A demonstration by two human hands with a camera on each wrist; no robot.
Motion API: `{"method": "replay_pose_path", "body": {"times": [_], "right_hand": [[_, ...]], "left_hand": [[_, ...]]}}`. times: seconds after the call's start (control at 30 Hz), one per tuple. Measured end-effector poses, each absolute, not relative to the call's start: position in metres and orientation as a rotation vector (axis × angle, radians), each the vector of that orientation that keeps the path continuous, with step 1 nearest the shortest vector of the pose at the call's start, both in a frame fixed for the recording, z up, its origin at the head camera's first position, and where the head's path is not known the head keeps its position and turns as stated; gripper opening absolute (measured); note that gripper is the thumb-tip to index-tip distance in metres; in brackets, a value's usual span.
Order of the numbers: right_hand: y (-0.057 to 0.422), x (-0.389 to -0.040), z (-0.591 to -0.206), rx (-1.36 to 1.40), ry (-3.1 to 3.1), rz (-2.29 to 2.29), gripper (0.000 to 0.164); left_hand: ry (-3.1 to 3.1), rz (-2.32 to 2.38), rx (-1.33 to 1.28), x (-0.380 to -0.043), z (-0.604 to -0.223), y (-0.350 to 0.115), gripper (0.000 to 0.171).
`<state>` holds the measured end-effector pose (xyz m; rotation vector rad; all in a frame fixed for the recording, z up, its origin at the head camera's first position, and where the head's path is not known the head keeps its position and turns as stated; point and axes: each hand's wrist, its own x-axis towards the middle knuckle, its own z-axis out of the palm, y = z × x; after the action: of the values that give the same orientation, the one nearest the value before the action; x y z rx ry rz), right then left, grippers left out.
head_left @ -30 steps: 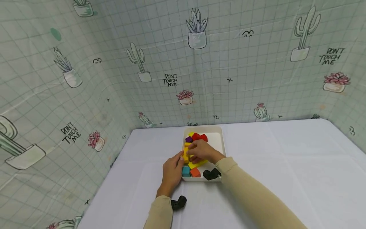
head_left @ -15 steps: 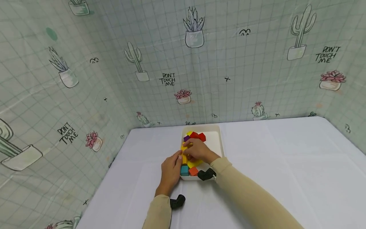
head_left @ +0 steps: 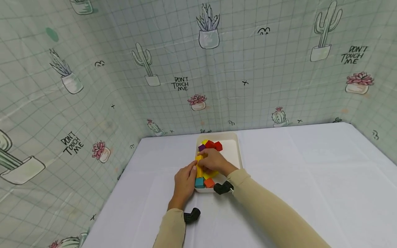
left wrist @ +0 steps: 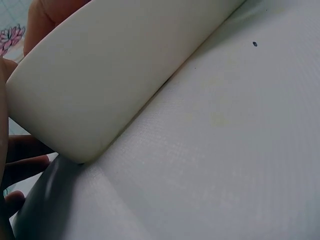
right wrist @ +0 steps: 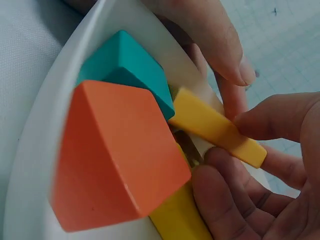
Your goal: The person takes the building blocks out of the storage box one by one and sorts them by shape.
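A white tray holding coloured blocks stands on the table. At its left wall is my left hand; the thumb reaches over the rim and the other fingers lie outside, gripping the wall. Inside the tray, my right hand pinches a long yellow block near one end, close to that wall. The block's other end lies beside a teal block. An orange block sits at the tray's near end, and another yellow block lies beneath the right hand, partly hidden.
Red blocks, a purple block and a yellow piece lie at the tray's far end. A white cloth covers the table. Behind it hangs a cactus-print sheet. A black wrist device is on the left wrist.
My right hand has moved slightly left toward the tray's left wall and closed on the long yellow block. The left hand stays at the wall. The head view has shifted a little.
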<state>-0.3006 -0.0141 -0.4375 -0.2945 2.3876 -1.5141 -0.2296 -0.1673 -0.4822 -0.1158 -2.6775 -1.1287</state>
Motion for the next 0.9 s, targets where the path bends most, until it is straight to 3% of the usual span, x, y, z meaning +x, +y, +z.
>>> {"method": "replay_pose_path", "body": {"times": [0.47, 0.9], "right_hand": [[0.027, -0.295, -0.417, -0.073, 2.315, -1.848, 0.044], [0.074, -0.291, -0.408, 0.05, 2.253, -2.065, 0.052]], "left_hand": [[-2.676, -1.148, -0.061, -0.228, -0.481, -0.165, 0.044], [-2.686, -1.158, -0.027, -0.229, -0.481, -0.163, 0.041]]}}
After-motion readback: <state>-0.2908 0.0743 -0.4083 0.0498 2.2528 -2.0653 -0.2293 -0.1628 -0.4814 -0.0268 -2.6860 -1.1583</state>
